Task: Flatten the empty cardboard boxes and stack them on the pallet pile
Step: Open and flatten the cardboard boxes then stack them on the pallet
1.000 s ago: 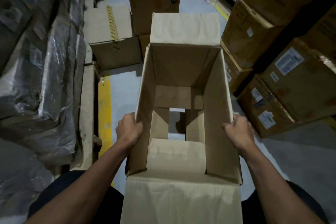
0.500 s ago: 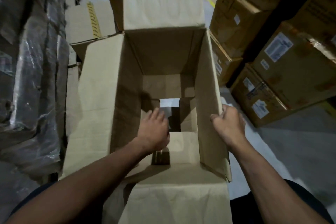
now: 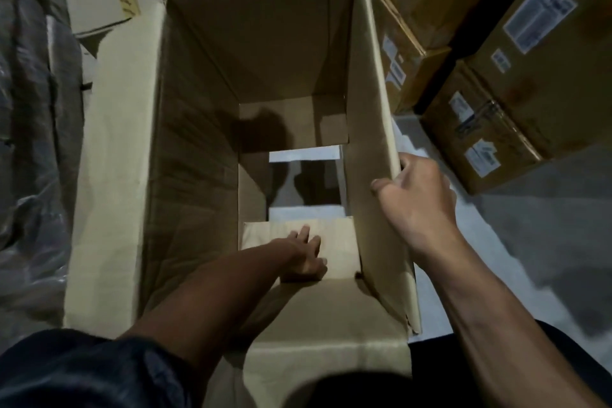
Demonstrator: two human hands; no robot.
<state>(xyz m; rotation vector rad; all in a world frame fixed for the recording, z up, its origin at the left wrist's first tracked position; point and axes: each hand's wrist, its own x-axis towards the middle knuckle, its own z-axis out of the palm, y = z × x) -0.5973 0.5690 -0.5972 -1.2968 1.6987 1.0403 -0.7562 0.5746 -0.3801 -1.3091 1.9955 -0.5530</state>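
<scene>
The open cardboard box [image 3: 265, 60] stands on the grey floor [image 3: 530, 225] directly before the person, its bottom flaps parted so floor shows through. The left hand [image 3: 306, 257] reaches deep inside, fingers straight and flat on the near bottom flap [image 3: 334, 238]. The right hand [image 3: 419, 195] clamps the box's right wall (thumb inside, fingers outside). Sealed labelled cartons [image 3: 496, 93] are stacked just right.

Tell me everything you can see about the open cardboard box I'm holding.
The cardboard box is plain brown corrugated card, open toward the camera. Its bottom flaps are parted, showing floor through the gap. The left hand reaches inside, fingers flat on the near bottom flap. The right hand grips the right wall's edge.
</scene>
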